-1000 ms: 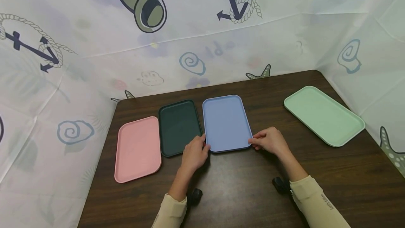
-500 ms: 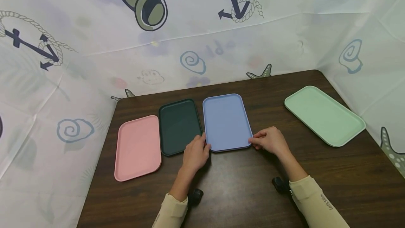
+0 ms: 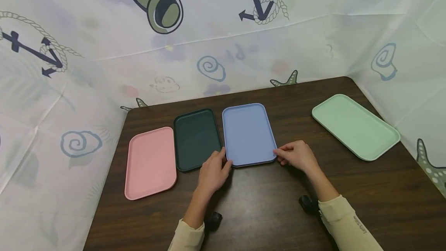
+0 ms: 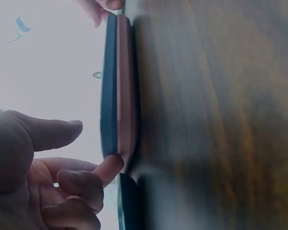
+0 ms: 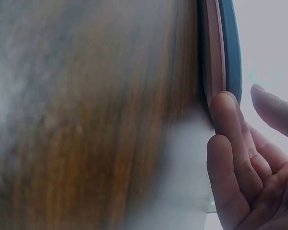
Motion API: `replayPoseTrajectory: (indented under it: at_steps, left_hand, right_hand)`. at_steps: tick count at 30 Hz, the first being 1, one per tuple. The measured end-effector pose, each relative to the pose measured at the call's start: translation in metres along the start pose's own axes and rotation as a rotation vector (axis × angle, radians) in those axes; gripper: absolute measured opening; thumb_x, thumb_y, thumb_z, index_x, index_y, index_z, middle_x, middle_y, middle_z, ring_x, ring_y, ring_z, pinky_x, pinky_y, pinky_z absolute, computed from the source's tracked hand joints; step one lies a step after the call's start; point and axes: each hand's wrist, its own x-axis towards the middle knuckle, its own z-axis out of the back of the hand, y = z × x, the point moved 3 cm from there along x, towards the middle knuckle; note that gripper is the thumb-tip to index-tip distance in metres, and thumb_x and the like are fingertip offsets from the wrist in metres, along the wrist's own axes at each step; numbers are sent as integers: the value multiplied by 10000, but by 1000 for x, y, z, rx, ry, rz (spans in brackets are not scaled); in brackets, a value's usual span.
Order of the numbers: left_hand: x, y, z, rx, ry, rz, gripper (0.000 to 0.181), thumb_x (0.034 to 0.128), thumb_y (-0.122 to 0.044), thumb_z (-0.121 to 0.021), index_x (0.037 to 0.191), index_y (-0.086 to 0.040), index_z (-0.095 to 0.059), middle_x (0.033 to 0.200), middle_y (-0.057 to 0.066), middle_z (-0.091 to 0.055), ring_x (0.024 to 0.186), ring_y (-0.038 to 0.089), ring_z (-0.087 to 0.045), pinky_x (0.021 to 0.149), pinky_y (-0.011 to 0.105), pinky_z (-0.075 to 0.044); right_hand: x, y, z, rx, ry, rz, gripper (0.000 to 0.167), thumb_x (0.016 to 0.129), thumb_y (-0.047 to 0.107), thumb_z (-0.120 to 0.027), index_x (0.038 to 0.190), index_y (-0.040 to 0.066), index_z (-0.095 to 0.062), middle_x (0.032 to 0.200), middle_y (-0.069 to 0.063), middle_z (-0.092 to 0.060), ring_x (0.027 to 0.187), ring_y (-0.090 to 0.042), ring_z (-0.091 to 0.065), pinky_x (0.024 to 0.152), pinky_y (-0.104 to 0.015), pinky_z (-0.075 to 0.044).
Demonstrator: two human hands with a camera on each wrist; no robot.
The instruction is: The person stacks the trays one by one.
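Observation:
A blue tray [image 3: 249,134] lies on the dark wood table, topping a stack. Both wrist views show a pink tray edge [image 4: 126,86] under the blue tray edge [image 4: 110,86], with a dark layer beneath. At the stack's near left corner is my left hand [image 3: 213,171]; one finger [image 4: 110,167] touches the edge while the thumb [image 4: 57,133] stands apart. My right hand [image 3: 297,156] is at the near right corner. Its fingertip [image 5: 224,105] rests against the stack's side, and the thumb [image 5: 273,108] is off the tray.
Left of the stack lies a dark green tray [image 3: 196,138], with a pink tray [image 3: 151,164] beside it farther left. A light green tray [image 3: 355,127] lies slanted near the table's right edge. A patterned cloth [image 3: 216,30] hangs behind the table [image 3: 265,212].
The trays keep their places. Both hands stay at the stack's near corners; the right thumb has shifted up slightly at its corner.

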Motion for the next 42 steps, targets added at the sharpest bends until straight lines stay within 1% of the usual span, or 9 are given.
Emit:
replayPoseTrajectory:
  at_steps: [7, 12, 15, 18, 23, 27, 32, 35, 42]
  left_hand:
    - [-23, 7, 17, -87, -65, 41, 500, 953, -305, -651, 1403, -114, -550, 1022, -54, -615, 565, 70, -417, 487, 283, -359]
    - [-40, 22, 31, -166, -106, 139, 447, 951, -278, -657, 1365, -125, -591, 995, -64, -651, 492, 86, -417, 421, 280, -335]
    - [-50, 32, 38, -195, -125, 197, 406, 956, -260, -651, 1339, -131, -616, 952, -53, -686, 439, 107, -406, 401, 285, -316]
    - [-58, 43, 43, -201, -146, 266, 305, 966, -257, -631, 1245, -147, -683, 854, -63, -702, 445, 118, -421, 452, 302, -336]
    - [-70, 64, 48, -184, -174, 436, 233, 982, -291, -589, 1058, -143, -751, 728, -85, -699, 542, 151, -478, 533, 339, -366]
    - [-76, 76, 49, -139, -179, 535, 281, 978, -324, -574, 1095, -136, -748, 710, -88, -705, 646, 170, -558, 586, 391, -419]
    - [-76, 83, 48, -143, -154, 577, 401, 981, -354, -549, 1250, -85, -677, 712, -84, -713, 888, 269, -647, 736, 514, -465]
    - [-74, 86, 47, -144, -175, 582, 434, 976, -358, -553, 1280, -64, -652, 701, -71, -712, 960, 320, -648, 746, 544, -471]
    - [-70, 90, 49, -135, -219, 581, 420, 967, -357, -564, 1225, -48, -686, 748, -26, -727, 767, 264, -639, 587, 419, -457]
  right_hand:
    - [-5, 4, 6, 1, -44, 4, 365, 914, 349, -696, 1030, 6, -740, 717, -14, -721, 634, -143, -693, 650, -308, -505]
    - [-11, 17, -3, 51, -22, 65, 329, 920, 317, -696, 1009, 4, -742, 705, -26, -717, 626, -161, -694, 653, -303, -514]
    - [-14, 29, -16, 108, 14, 105, 298, 913, 279, -710, 989, -7, -743, 693, -46, -711, 613, -181, -691, 611, -287, -516]
    - [-18, 41, -33, 148, 63, 132, 255, 906, 239, -717, 968, -7, -747, 678, -53, -703, 597, -192, -684, 583, -279, -516]
    - [-24, 62, -68, 153, 173, 183, 206, 912, 204, -706, 938, 6, -756, 667, -45, -697, 588, -190, -679, 552, -265, -495]
    - [-25, 78, -92, 129, 228, 227, 190, 929, 195, -687, 973, 23, -752, 677, -52, -699, 590, -199, -679, 535, -264, -492]
    - [-14, 95, -111, 44, 204, 255, 231, 938, 220, -666, 1077, 48, -730, 635, 1, -682, 561, -172, -672, 597, -263, -497]
    - [-6, 104, -118, 11, 186, 254, 318, 936, 238, -659, 1167, 23, -699, 610, 25, -678, 536, -141, -666, 651, -261, -510]
    - [5, 119, -131, -30, 190, 226, 433, 945, 245, -652, 1278, -29, -618, 573, 21, -668, 490, -108, -647, 596, -252, -521]
